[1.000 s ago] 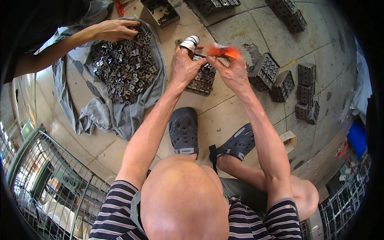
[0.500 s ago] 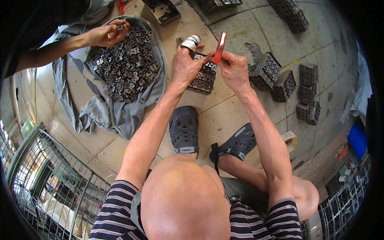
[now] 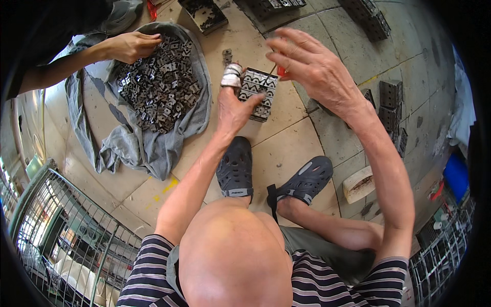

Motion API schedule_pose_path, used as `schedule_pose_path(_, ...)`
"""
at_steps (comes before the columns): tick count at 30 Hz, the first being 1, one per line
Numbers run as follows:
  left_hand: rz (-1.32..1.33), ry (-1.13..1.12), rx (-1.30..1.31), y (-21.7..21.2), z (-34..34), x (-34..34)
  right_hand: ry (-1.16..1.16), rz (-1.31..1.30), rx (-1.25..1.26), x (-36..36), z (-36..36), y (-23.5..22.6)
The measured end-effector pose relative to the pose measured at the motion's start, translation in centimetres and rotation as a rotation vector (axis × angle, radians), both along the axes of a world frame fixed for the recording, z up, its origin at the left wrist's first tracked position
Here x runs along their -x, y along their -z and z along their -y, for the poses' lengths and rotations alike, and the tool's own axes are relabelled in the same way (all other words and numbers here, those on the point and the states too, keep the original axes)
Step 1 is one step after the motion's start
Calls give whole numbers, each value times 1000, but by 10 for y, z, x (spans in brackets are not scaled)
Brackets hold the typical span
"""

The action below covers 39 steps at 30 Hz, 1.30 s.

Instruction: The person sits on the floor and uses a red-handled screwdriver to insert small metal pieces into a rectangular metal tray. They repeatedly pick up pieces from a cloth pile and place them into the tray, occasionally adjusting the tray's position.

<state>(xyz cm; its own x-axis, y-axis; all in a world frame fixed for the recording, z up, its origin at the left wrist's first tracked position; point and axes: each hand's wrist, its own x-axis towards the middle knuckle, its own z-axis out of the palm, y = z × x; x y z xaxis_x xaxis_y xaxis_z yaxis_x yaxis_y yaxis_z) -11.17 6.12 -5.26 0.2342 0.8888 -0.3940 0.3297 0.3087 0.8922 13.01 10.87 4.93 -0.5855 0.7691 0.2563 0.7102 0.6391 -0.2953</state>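
My left hand [image 3: 232,105], with white wrapping around a finger, grips the near left side of a dark block of small metal parts [image 3: 258,84]. Its thumb lies over the block's top, where the parts sit in rows. My right hand [image 3: 319,66] is raised at the block's far right, fingers stretched and partly blurred. A bit of a red-handled tool [image 3: 281,71] shows under those fingers; the rest is hidden behind the hand. One loose metal piece [image 3: 227,55] lies on the floor beyond my left hand.
A large heap of small metal parts [image 3: 161,84] lies on grey cloth [image 3: 148,148] at left, with another person's hand [image 3: 132,47] over it. A dark tray [image 3: 204,18] is at the back. More metal blocks [image 3: 391,107] stand at right; a pale container [image 3: 359,183] is nearer.
My right hand has come up and over the red-handled tool, fingers extended. My left thumb has shifted back onto the block's top. The other person's hand has moved down toward the heap.
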Motion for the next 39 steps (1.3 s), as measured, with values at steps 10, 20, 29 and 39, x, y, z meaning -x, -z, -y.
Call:
schedule_pose_path(10, 24, -123, -95, 10, 23, -11, 488, -76, 831, 40, -23, -33)
schedule_pose_path(20, -41, -114, 17, 2, 25, -6, 87, -97, 768, 7, -20, -38)
schedule_pose_path(29, 116, -67, -14, 4, 40, 22, 43, 321, 420, 22, -25, -36)
schedule_pose_path(39, 215, -140, -10, 21, 51, 23, 265, 206, 563, 36, -38, -35)
